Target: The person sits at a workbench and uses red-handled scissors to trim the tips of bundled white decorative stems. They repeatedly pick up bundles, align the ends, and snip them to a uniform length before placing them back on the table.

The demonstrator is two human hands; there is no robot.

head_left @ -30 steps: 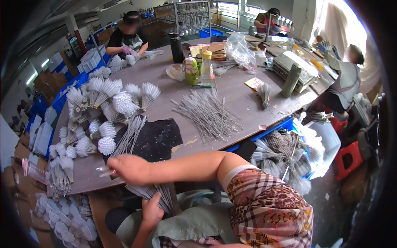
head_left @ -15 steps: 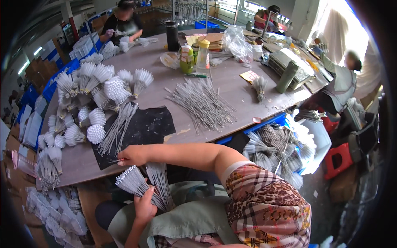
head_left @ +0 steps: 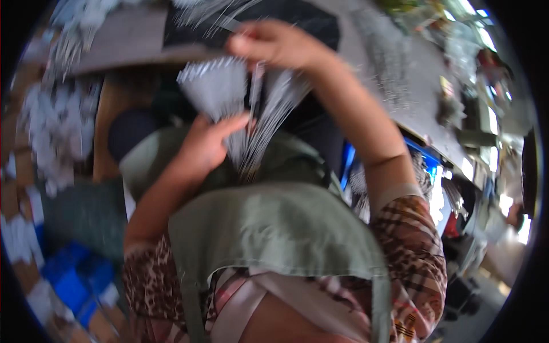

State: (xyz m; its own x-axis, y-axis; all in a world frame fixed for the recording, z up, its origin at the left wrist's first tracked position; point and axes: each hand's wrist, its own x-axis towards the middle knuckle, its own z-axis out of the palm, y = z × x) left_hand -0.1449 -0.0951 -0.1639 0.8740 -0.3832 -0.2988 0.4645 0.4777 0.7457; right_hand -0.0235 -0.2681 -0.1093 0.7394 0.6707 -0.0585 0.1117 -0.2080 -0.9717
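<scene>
Held over my lap, my left hand [head_left: 209,140] is closed around a fanned bundle of thin white-tipped wire sticks [head_left: 214,86]. Its thumb points toward a second sheaf of similar sticks [head_left: 274,114], which leans close beside the bundle. Their lower ends come together near my green apron [head_left: 274,223]. Above the bundle my right hand [head_left: 274,46] is pinched, and a thin pale stick [head_left: 255,94] hangs down from its fingers between the two sheaves. Motion blurs this hand and the stick's ends.
Beyond my hands, the table edge carries a black mat [head_left: 309,26] with loose sticks [head_left: 209,11]. More sticks [head_left: 389,63] lie farther right. White bundles [head_left: 54,126] are heaped at the left, above a blue container [head_left: 77,280]. Another blue bin [head_left: 423,151] stands right.
The view has tipped down toward my lap. My right hand has left the loose sticks on the mat and come over the bundle with a stick. My left hand still holds its bundle.
</scene>
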